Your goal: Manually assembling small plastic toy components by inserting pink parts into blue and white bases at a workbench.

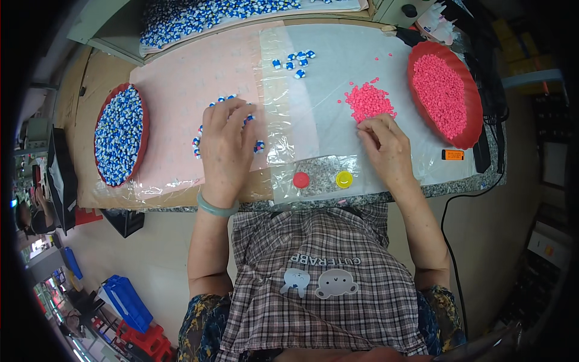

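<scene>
My left hand (227, 148), with a pale green bangle (218, 207) at its wrist, is bent over small blue-and-white pieces (196, 145) on the pink sheet. Its fingers curl down; the tips and anything between them are hidden. A piece by its right side, at the sheet's edge, shows a pink spot (259, 146). At the near edge of a loose pile of small pink pieces (368, 101), my right hand (389, 151) has its thumb and fingers drawn together. What it pinches is too small or hidden to make out.
A red dish of blue-and-white pieces (145, 130) stands left; another red dish of pink pieces (476, 120) stands right. Several blue-and-white pieces (300, 73) lie at the back. A red cap (301, 180) and yellow round container (344, 179) sit near the front edge, an orange-black item (452, 155) rightward.
</scene>
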Tool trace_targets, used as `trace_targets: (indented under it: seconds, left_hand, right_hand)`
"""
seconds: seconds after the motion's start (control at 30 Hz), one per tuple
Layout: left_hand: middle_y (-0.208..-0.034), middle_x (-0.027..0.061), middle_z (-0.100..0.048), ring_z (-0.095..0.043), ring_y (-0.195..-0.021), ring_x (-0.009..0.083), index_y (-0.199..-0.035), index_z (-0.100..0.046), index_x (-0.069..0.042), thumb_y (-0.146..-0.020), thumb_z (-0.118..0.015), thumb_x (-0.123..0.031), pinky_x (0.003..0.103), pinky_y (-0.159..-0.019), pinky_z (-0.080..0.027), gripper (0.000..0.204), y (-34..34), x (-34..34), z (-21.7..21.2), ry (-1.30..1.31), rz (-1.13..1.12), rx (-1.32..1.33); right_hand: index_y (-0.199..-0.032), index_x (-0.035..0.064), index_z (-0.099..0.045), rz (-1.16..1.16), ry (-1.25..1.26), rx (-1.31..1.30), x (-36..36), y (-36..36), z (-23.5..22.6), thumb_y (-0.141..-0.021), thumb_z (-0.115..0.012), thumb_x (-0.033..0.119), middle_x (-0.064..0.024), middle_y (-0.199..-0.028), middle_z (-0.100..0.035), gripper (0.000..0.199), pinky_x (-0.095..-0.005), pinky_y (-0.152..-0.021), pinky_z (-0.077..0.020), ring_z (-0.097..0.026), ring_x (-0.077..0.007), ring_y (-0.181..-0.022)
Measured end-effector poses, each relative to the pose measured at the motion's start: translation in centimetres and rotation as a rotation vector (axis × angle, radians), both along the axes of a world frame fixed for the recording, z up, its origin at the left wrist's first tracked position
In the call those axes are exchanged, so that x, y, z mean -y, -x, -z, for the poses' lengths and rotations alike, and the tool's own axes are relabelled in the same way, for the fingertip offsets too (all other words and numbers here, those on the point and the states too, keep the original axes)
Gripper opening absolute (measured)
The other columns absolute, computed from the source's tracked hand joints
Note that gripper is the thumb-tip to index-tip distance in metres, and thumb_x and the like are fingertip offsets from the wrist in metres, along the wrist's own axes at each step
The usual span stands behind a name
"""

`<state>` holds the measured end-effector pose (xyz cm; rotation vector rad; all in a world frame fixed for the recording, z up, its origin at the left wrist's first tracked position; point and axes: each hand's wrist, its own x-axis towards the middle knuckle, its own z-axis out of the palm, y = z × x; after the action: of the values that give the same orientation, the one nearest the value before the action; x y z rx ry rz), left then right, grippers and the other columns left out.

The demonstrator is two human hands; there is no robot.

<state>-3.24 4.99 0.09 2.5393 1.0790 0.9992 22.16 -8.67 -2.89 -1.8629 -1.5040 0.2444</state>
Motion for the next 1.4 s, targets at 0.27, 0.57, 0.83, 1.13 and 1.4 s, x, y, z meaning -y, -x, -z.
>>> trace_targets:
  seconds: [0.27, 0.57, 0.83, 1.13, 1.4]
  left_hand:
    - [-0.097, 0.0123, -0.062, -0.057, -0.093, 0.031, -0.096, -0.068, -0.002, -0.077, -0.069, -0.002, 0.04, -0.081, -0.05, 0.019, -5.4, -3.1, 1.4, -0.02, 0.176, -0.033]
    - [-0.091, 0.0135, -0.061, -0.062, -0.089, 0.0305, -0.092, -0.068, -0.003, -0.081, -0.062, -0.005, 0.04, -0.078, -0.053, 0.012, -9.7, -6.0, 4.6, -0.076, 0.204, -0.155]
    - [-0.093, 0.0125, -0.065, -0.065, -0.077, 0.0275, -0.1, -0.07, -0.002, -0.086, -0.063, -0.002, 0.036, -0.071, -0.054, 0.015, -8.8, -2.9, 1.6, 0.185, 0.335, 0.08]
    - [-0.083, 0.0064, -0.065, -0.061, -0.067, 0.0066, -0.098, -0.067, 0.004, -0.093, -0.066, -0.004, 0.022, -0.059, -0.049, 0.009, -6.9, 5.3, -0.4, 1.063, 0.538, 0.291]
    - [-0.077, 0.002, -0.064, -0.058, -0.065, 0.0033, -0.096, -0.062, 0.003, -0.093, -0.066, -0.004, 0.02, -0.056, -0.048, 0.009, -6.8, 5.8, -0.4, 1.144, 0.462, 0.286]
  right_hand:
    - [-0.091, 0.003, -0.066, -0.01, 0.01, 0.192, -0.7, -0.3, 0.2, -0.081, -0.072, 0.001, -0.0074, -0.083, -0.062, 0.011, -0.0347, -0.06, -0.0525, -0.065, -0.0237, -0.066]
    - [-0.088, 0.0022, -0.062, -0.02, 0.105, -0.087, -0.5, -0.6, -0.8, -0.087, -0.066, 0.003, -0.0029, -0.076, -0.057, 0.005, -0.0284, -0.061, -0.0471, -0.057, -0.0133, -0.064]
    - [-0.088, 0.0025, -0.061, -0.116, 0.465, -0.645, 1.7, -2.1, -2.9, -0.092, -0.065, 0.009, 0.0054, -0.072, -0.052, 0.008, -0.0205, -0.058, -0.0365, -0.045, -0.0028, -0.065]
    - [-0.094, 0.007, -0.061, -0.197, 0.415, -1.11, 2.0, -0.5, -3.9, -0.094, -0.065, 0.014, 0.0052, -0.074, -0.054, 0.008, -0.0196, -0.056, -0.0343, -0.045, -0.0035, -0.063]
    - [-0.096, 0.005, -0.061, -0.164, 0.327, -1.059, 2.2, 1.4, -3.4, -0.096, -0.064, 0.012, 0.0033, -0.076, -0.057, 0.008, -0.0197, -0.059, -0.0401, -0.05, -0.0045, -0.066]
